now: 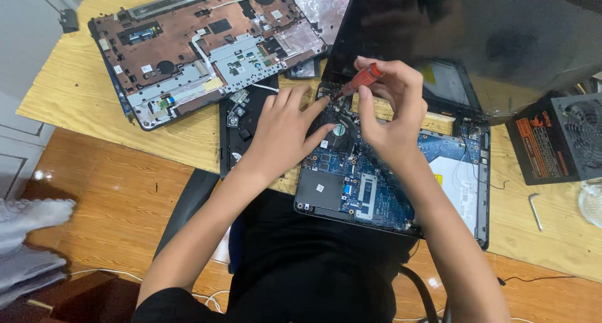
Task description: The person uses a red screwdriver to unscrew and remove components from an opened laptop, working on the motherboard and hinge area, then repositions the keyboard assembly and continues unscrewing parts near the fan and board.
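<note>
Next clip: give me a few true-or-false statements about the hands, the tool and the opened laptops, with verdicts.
1. The right hand holds a red-handled screwdriver. True.
2. The left hand grips a hex key. False: its fingers rest on the opened laptop's blue circuit board; the small metal hex key lies alone on the wooden table.
3. A detached brown laptop cover lies at upper left. True.
4. The black power supply box sits left of the hands. False: it is to their right.

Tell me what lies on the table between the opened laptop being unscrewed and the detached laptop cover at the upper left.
In the head view, a black tray holding small loose parts lies between the opened laptop and the detached cover.
</note>
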